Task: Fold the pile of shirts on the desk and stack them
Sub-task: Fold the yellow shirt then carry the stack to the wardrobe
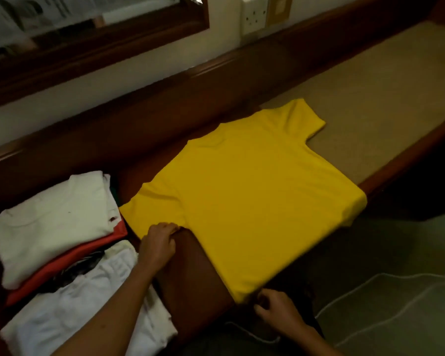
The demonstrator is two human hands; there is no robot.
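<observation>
Left hand (157,242) pinches the yellow T-shirt (242,201) under its sleeve; right hand (275,308) pinches its hem corner on the table (195,273).

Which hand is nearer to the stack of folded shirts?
Left. The left hand pinches the yellow shirt's near sleeve, right beside the stack of folded shirts. The right hand holds the shirt's bottom corner, farther away.

Wall socket (254,15), floor cable (370,285)
</observation>
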